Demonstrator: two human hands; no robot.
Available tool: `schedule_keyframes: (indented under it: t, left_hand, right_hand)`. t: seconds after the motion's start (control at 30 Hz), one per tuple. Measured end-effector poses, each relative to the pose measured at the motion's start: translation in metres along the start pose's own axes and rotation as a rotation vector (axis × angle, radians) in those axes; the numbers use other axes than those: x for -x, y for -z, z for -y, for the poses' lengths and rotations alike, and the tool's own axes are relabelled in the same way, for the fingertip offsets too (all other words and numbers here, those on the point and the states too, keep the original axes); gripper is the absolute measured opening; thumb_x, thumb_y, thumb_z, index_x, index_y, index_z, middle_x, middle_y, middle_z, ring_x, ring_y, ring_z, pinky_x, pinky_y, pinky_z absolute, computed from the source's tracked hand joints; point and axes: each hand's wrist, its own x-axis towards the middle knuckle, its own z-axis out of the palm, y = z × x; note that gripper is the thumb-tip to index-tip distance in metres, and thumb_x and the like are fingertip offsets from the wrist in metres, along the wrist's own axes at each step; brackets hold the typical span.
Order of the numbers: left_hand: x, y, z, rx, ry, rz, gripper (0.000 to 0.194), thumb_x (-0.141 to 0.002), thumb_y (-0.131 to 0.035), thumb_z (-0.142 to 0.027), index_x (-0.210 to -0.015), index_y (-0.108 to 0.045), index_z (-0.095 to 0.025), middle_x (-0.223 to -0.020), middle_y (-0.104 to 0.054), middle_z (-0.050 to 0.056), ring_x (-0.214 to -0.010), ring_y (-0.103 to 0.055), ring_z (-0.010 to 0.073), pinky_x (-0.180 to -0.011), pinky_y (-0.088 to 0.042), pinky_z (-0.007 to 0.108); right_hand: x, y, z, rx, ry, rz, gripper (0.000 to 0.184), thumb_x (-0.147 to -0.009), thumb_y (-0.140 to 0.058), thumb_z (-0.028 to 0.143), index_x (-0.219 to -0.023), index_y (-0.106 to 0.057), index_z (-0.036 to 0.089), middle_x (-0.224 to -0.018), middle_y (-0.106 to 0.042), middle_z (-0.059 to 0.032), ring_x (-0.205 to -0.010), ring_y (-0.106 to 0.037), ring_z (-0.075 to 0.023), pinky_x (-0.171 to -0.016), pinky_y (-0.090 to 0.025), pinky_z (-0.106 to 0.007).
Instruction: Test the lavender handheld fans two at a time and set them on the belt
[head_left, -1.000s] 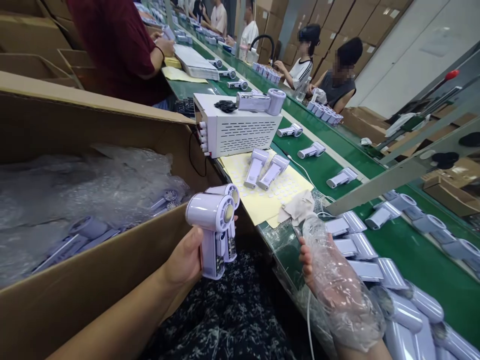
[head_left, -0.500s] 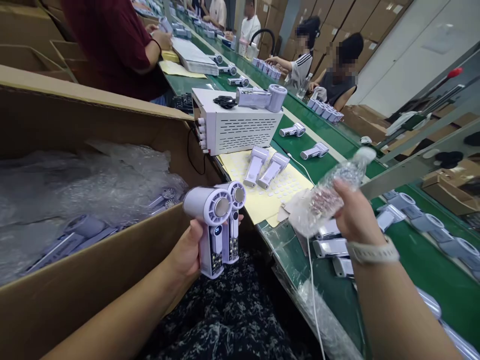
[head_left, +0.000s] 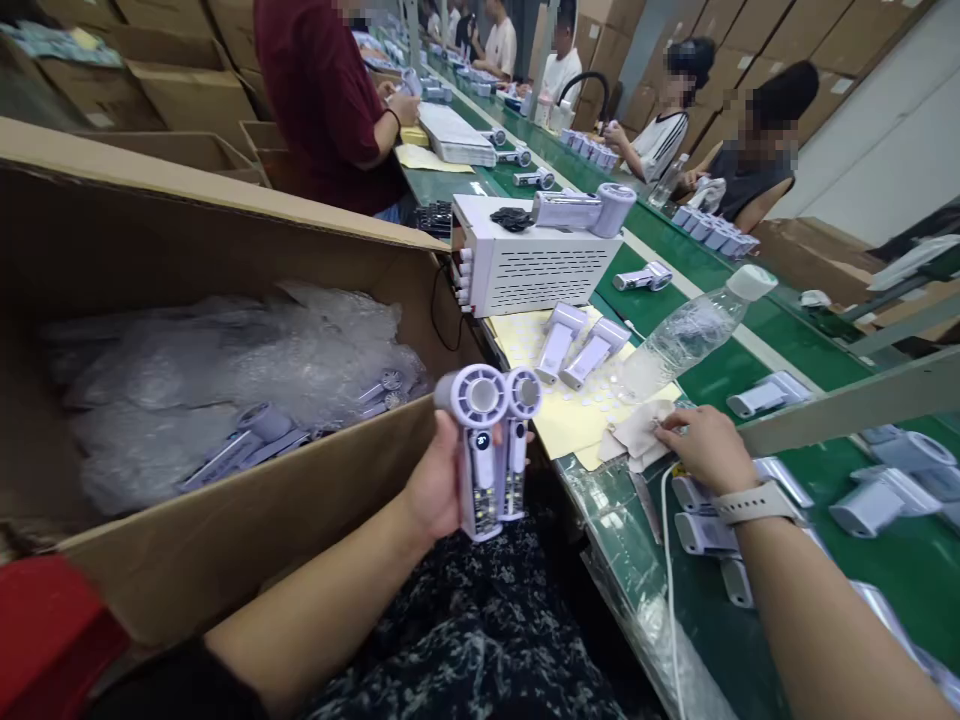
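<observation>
My left hand (head_left: 439, 485) is closed around the handles of two pale lilac handheld fans (head_left: 491, 440), held upright side by side over my lap; one shows a small lit display. My right hand (head_left: 705, 448), with a white watch on its wrist, rests at the edge of the green belt, fingers curled on a white cloth (head_left: 634, 435). A clear plastic bottle (head_left: 686, 335) with a white cap lies tilted just beyond the cloth, apart from my hand.
A big cardboard box (head_left: 225, 520) on the left holds bubble wrap and more fans. Ahead stand a white vented unit (head_left: 547, 265) and a yellow sticker sheet (head_left: 570, 420) with two fans. Several fans lie on the green belt (head_left: 787, 345). Other people work along it.
My right hand has put the bottle down on the table and dropped onto the white cloth. My left hand has raised the two fans slightly. The camera view has shifted left.
</observation>
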Motion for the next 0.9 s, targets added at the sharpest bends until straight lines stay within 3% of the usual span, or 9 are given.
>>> schedule_keyframes:
  t: [0.1, 0.2, 0.3, 0.33, 0.4, 0.47, 0.6, 0.7, 0.9]
  left_hand:
    - [-0.012, -0.018, 0.014, 0.047, 0.034, 0.058, 0.069, -0.075, -0.068, -0.083, -0.08, -0.072, -0.015, -0.099, -0.079, 0.012, -0.1, -0.076, 0.0274, -0.085, -0.063, 0.035]
    - [-0.018, -0.04, 0.026, 0.059, 0.079, 0.13, 0.071, -0.073, -0.067, -0.085, -0.074, -0.07, -0.014, -0.106, -0.078, 0.013, -0.096, -0.075, 0.0258, -0.081, -0.063, 0.033]
    - [-0.016, -0.061, 0.041, 0.098, 0.152, 0.187, 0.074, -0.072, -0.064, -0.089, -0.073, -0.067, -0.015, -0.086, -0.076, 0.01, -0.072, -0.071, 0.02, -0.064, -0.059, 0.029]
    - [-0.014, -0.067, 0.047, 0.105, 0.181, 0.195, 0.075, -0.072, -0.063, -0.09, -0.073, -0.066, -0.016, -0.077, -0.074, 0.008, -0.064, -0.068, 0.0179, -0.058, -0.056, 0.027]
    - [-0.008, -0.078, 0.057, 0.088, 0.234, 0.198, 0.077, -0.071, -0.061, -0.092, -0.072, -0.065, -0.016, -0.066, -0.068, 0.005, -0.056, -0.062, 0.0158, -0.052, -0.051, 0.024]
    - [0.0, -0.085, 0.065, 0.046, 0.293, 0.198, 0.079, -0.068, -0.061, -0.094, -0.071, -0.064, -0.015, -0.063, -0.066, 0.005, -0.055, -0.06, 0.0155, -0.051, -0.049, 0.024]
    - [0.012, -0.091, 0.074, -0.005, 0.365, 0.185, 0.08, -0.067, -0.061, -0.095, -0.069, -0.063, -0.015, -0.059, -0.062, 0.003, -0.051, -0.056, 0.0128, -0.048, -0.045, 0.022]
    - [0.016, -0.094, 0.081, -0.007, 0.389, 0.208, 0.079, -0.067, -0.061, -0.094, -0.072, -0.064, -0.015, -0.062, -0.066, 0.004, -0.053, -0.059, 0.0148, -0.048, -0.047, 0.024]
    - [0.015, -0.099, 0.085, 0.057, 0.462, 0.26, 0.076, -0.067, -0.065, -0.092, -0.071, -0.064, -0.015, -0.073, -0.072, 0.006, -0.066, -0.069, 0.0184, -0.064, -0.059, 0.03]
  right_hand:
    - [0.021, 0.011, 0.008, 0.041, 0.091, -0.005, 0.027, -0.077, -0.064, 0.042, -0.058, -0.063, 0.023, -0.085, -0.067, -0.0171, -0.098, -0.063, -0.0421, -0.097, -0.044, -0.064]
    - [0.064, 0.035, 0.037, 0.039, 0.221, -0.063, 0.022, -0.083, -0.064, 0.043, -0.075, -0.072, 0.024, -0.103, -0.07, -0.0134, -0.102, -0.063, -0.0363, -0.095, -0.047, -0.054]
    - [0.12, 0.043, 0.078, -0.109, 0.447, -0.108, 0.011, -0.096, -0.065, 0.03, -0.089, -0.071, 0.025, -0.092, -0.07, -0.0033, -0.082, -0.066, -0.0215, -0.074, -0.05, -0.034]
    - [0.137, 0.04, 0.089, -0.157, 0.474, -0.111, 0.008, -0.098, -0.064, 0.023, -0.092, -0.069, 0.025, -0.089, -0.069, -0.0014, -0.081, -0.065, -0.0186, -0.073, -0.049, -0.031]
    - [0.162, 0.03, 0.103, -0.219, 0.473, -0.267, 0.012, -0.099, -0.064, 0.013, -0.092, -0.063, 0.023, -0.085, -0.066, 0.0003, -0.081, -0.063, -0.0158, -0.075, -0.048, -0.028]
    - [0.179, 0.022, 0.106, -0.255, 0.439, -0.39, 0.014, -0.098, -0.065, 0.01, -0.093, -0.061, 0.022, -0.086, -0.065, 0.0005, -0.082, -0.062, -0.015, -0.079, -0.048, -0.027]
    - [0.198, 0.024, 0.095, -0.271, 0.418, -0.357, 0.014, -0.098, -0.068, 0.01, -0.093, -0.065, 0.023, -0.087, -0.067, 0.0004, -0.08, -0.064, -0.0156, -0.076, -0.049, -0.028]
    - [0.209, 0.031, 0.091, -0.252, 0.399, -0.43, 0.014, -0.098, -0.068, 0.013, -0.091, -0.065, 0.025, -0.085, -0.068, -0.0008, -0.079, -0.066, -0.0198, -0.073, -0.052, -0.032]
    - [0.212, 0.043, 0.075, -0.255, 0.193, -0.429, 0.014, -0.099, -0.066, 0.027, -0.085, -0.069, 0.029, -0.083, -0.072, -0.0036, -0.078, -0.067, -0.0259, -0.071, -0.052, -0.039]
